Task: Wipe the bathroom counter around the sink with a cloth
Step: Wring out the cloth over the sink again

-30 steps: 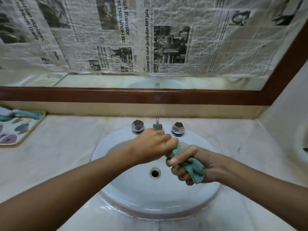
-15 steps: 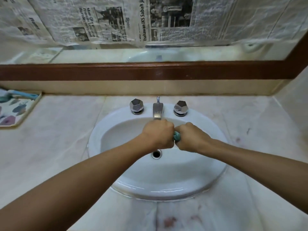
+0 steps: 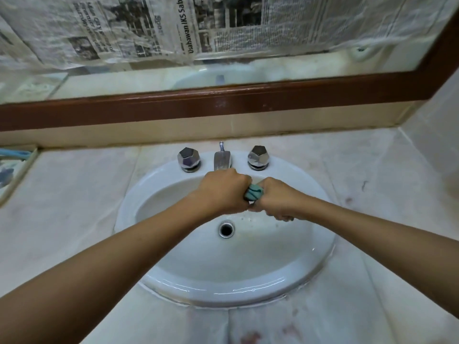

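Note:
Over the white oval sink (image 3: 320, 259), just below the chrome spout (image 3: 221, 160), my left hand (image 3: 223, 192) and my right hand (image 3: 275, 197) are both clenched on a teal cloth (image 3: 253, 192). Only a short twisted piece of cloth shows between the two fists; the rest is hidden inside them. Water droplets dot the basin near the drain (image 3: 226, 229). The pale marble counter (image 3: 74, 199) surrounds the sink, with reddish stains in front of it.
Two faceted chrome tap knobs (image 3: 188, 158) (image 3: 258, 156) flank the spout. A patterned tray (image 3: 12, 170) sits at the far left edge of the counter. Behind runs a brown-framed mirror (image 3: 223, 105) covered with newspaper. A tiled wall closes the right side.
The cloth was loose in my right hand; both fists have since closed tightly together on it over the basin. The view has tilted down toward the sink.

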A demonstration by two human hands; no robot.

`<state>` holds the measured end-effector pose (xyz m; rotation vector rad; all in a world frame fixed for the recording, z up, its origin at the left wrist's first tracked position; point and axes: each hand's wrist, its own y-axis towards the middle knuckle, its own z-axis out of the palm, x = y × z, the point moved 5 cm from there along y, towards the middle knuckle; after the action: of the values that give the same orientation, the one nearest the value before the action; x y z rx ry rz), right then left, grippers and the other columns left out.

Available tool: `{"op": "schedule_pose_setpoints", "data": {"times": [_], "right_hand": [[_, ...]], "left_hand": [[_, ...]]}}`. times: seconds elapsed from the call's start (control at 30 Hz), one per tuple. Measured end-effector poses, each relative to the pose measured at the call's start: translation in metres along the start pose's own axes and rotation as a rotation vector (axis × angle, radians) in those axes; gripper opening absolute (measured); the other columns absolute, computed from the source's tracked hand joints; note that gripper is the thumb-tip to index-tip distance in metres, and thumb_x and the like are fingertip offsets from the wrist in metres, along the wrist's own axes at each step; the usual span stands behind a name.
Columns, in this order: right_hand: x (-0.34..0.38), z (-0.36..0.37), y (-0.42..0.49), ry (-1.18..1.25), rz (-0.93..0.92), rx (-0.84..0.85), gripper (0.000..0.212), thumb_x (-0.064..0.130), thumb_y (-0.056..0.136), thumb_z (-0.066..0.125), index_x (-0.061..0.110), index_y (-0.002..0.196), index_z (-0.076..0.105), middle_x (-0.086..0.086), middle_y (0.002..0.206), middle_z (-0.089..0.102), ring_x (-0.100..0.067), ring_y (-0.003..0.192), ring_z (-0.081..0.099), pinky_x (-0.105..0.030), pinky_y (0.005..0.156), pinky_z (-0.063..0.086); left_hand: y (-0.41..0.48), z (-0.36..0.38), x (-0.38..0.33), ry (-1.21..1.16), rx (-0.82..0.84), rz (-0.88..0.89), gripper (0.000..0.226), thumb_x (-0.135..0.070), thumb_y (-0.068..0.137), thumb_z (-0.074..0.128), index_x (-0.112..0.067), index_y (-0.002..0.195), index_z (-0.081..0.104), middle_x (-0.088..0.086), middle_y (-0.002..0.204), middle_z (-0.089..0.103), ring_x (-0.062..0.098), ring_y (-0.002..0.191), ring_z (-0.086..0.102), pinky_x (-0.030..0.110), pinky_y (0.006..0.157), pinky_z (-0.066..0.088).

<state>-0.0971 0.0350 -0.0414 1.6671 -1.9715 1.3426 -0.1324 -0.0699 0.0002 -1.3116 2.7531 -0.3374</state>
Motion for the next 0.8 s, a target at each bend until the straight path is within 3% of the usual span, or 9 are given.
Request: {"op": "schedule_pose_setpoints", "data": {"times": [0.1, 0.17, 0.23, 0.3, 0.37, 0.47, 0.57, 0.67, 0.8], "right_hand": [[-0.005, 0.006, -0.014, 0.372, 0.214, 0.430, 0.031, 0.012, 0.088, 0.056, 0.017, 0.063, 0.037, 0.001, 0.044, 0.026, -0.012, 0.034, 0.021, -0.016, 0.039, 0.020], [-0.002, 0.007, -0.023, 0.535, 0.251, 0.740, 0.039, 0.014, 0.089, 0.050, 0.020, 0.052, 0.039, 0.006, 0.039, 0.026, -0.006, 0.030, 0.023, -0.014, 0.034, 0.019], [0.008, 0.009, -0.033, 0.690, 0.234, 1.014, 0.036, 0.017, 0.083, 0.056, 0.020, 0.051, 0.040, 0.007, 0.039, 0.031, -0.003, 0.029, 0.028, -0.010, 0.033, 0.023], [0.017, 0.013, -0.047, 0.806, 0.234, 1.241, 0.039, 0.015, 0.080, 0.064, 0.018, 0.061, 0.030, 0.005, 0.041, 0.027, -0.006, 0.031, 0.026, -0.009, 0.035, 0.026], [0.030, 0.017, -0.059, 0.827, 0.179, 1.412, 0.040, 0.010, 0.082, 0.061, 0.019, 0.067, 0.025, 0.003, 0.045, 0.024, -0.009, 0.033, 0.022, -0.009, 0.037, 0.025], [0.044, 0.010, -0.069, 0.745, 0.083, 1.495, 0.038, 0.006, 0.083, 0.057, 0.016, 0.063, 0.027, 0.002, 0.045, 0.023, -0.011, 0.033, 0.021, -0.009, 0.040, 0.023], [0.050, -0.004, -0.073, 0.722, 0.077, 1.499, 0.031, 0.007, 0.086, 0.056, 0.015, 0.063, 0.036, 0.002, 0.046, 0.024, -0.011, 0.033, 0.023, -0.010, 0.040, 0.023], [0.048, -0.009, -0.074, 0.761, 0.099, 1.447, 0.039, 0.010, 0.086, 0.058, 0.014, 0.066, 0.025, 0.002, 0.047, 0.024, -0.011, 0.034, 0.023, -0.011, 0.039, 0.022], [0.041, -0.009, -0.070, 0.810, 0.137, 1.297, 0.039, 0.016, 0.083, 0.063, 0.016, 0.066, 0.028, 0.004, 0.048, 0.028, -0.008, 0.037, 0.023, -0.012, 0.036, 0.022]], "left_hand": [[-0.031, -0.010, -0.004, 0.169, -0.563, 0.117, 0.038, -0.025, 0.068, 0.070, -0.016, 0.104, 0.061, 0.006, 0.099, 0.066, 0.031, 0.085, 0.062, 0.035, 0.065, 0.037], [-0.058, -0.007, -0.010, 0.165, -0.883, 0.225, 0.043, -0.017, 0.070, 0.067, -0.020, 0.114, 0.064, 0.009, 0.121, 0.067, 0.029, 0.107, 0.063, 0.040, 0.079, 0.038], [-0.072, 0.001, -0.015, 0.198, -0.988, 0.280, 0.057, -0.014, 0.072, 0.068, -0.024, 0.127, 0.056, 0.008, 0.138, 0.058, 0.024, 0.127, 0.055, 0.041, 0.089, 0.034], [-0.070, -0.004, -0.016, 0.183, -1.057, 0.335, 0.055, -0.016, 0.075, 0.069, -0.023, 0.127, 0.055, 0.006, 0.133, 0.062, 0.022, 0.128, 0.054, 0.043, 0.093, 0.033], [-0.058, -0.020, -0.013, 0.061, -1.096, 0.471, 0.026, -0.014, 0.087, 0.058, -0.018, 0.112, 0.060, 0.006, 0.100, 0.072, 0.024, 0.101, 0.068, 0.046, 0.090, 0.040], [-0.048, -0.053, -0.010, -0.049, -1.096, 0.701, 0.015, -0.003, 0.084, 0.066, -0.012, 0.094, 0.060, 0.008, 0.066, 0.058, 0.024, 0.051, 0.049, 0.032, 0.054, 0.043], [-0.045, -0.070, -0.010, 0.021, -0.944, 0.709, 0.019, -0.001, 0.084, 0.066, -0.010, 0.100, 0.060, 0.015, 0.086, 0.068, 0.025, 0.055, 0.057, 0.031, 0.037, 0.036], [-0.047, -0.077, -0.015, 0.111, -0.735, 0.721, 0.033, -0.004, 0.100, 0.029, -0.007, 0.124, 0.051, 0.024, 0.130, 0.059, 0.031, 0.082, 0.069, 0.034, 0.037, 0.044], [-0.045, -0.065, -0.004, 0.169, -0.584, 0.645, 0.041, -0.008, 0.099, 0.013, -0.006, 0.126, 0.044, 0.017, 0.089, 0.064, 0.034, 0.063, 0.062, 0.037, 0.037, 0.045]]}}
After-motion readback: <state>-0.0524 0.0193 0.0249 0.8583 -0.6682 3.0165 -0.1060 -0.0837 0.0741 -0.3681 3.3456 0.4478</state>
